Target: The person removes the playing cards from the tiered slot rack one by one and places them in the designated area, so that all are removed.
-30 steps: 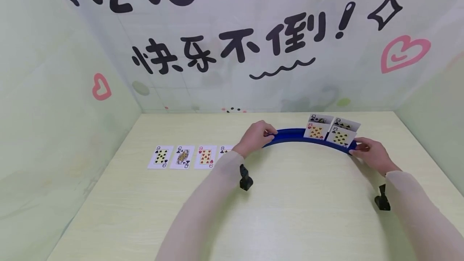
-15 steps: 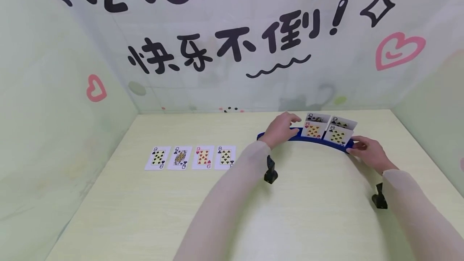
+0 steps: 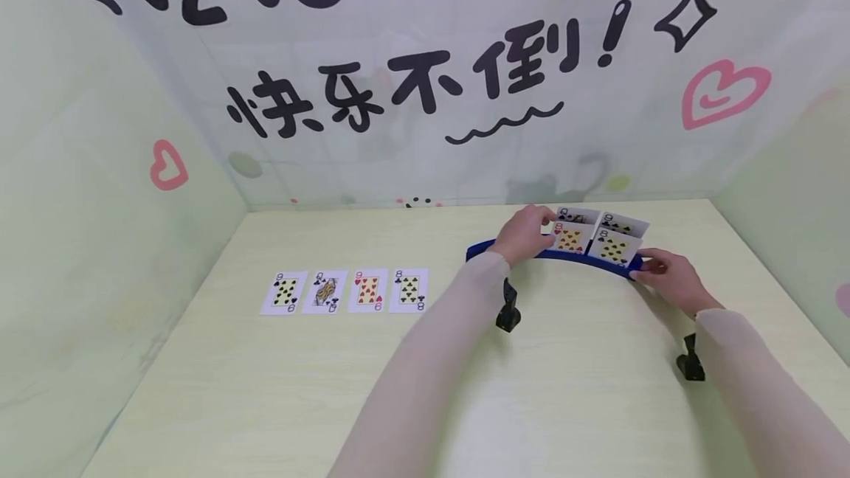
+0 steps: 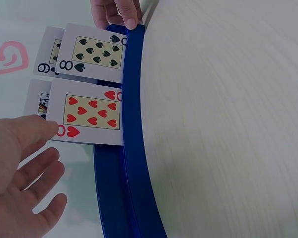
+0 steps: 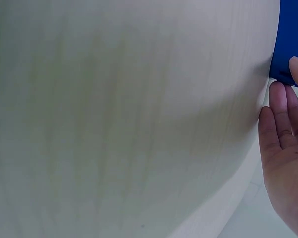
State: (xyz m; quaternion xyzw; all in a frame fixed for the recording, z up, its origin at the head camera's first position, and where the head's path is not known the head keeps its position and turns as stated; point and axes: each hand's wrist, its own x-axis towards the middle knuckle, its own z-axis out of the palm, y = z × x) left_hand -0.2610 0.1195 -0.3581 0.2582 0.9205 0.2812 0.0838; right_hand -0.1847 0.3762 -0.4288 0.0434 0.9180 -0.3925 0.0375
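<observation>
Your left hand (image 3: 523, 233) is at the left edge of the upright cards, its grip spread, thumb and fingers apart; in the left wrist view a tip overlaps the lower corner of the eight of hearts (image 3: 569, 237), though you cannot tell how firmly it touches; the other fingers lie loose beside the cards. Your right hand (image 3: 671, 275) pinches the right end of the curved blue holder (image 4: 112, 188), thumb on top and fingers beneath.

The blue holder rests on the far right part of the counter (image 3: 584, 389), its left stretch bare of cards; the eight of hearts and, to its right, the eight of spades (image 3: 614, 246) stand tilted in it; a queen (image 3: 576, 217) shows behind the first, a black nine (image 3: 624, 225) behind the second.

Well to the left, four cards lie face up in a row on the counter; from the left they are the nine of spades (image 3: 285, 293), another queen (image 3: 325, 292), the nine of hearts (image 3: 368, 291) and a black eight (image 3: 408, 291); pale sleeves cover your arms, and a black mount (image 3: 508, 313) hangs at your left wrist; the cloth backdrop (image 3: 372, 161) bears black lettering.
</observation>
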